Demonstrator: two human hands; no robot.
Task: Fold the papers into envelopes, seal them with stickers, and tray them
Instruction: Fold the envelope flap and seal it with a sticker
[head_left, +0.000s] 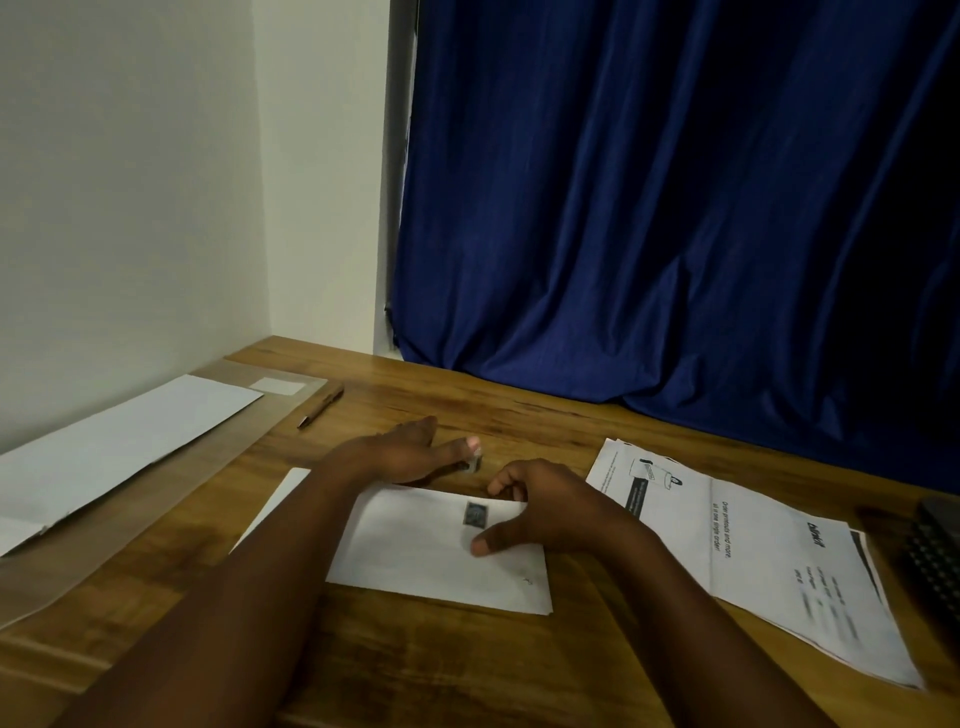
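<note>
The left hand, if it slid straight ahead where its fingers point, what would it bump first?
Probably the small sticker piece at the left hand's fingertips; it may already touch it. Depth is unclear.

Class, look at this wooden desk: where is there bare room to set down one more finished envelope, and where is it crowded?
Bare wood lies between the brown pen and the blue curtain, and along the near edge below the folded white envelope. The middle is crowded: both hands, the envelope, the printed sheets.
</note>
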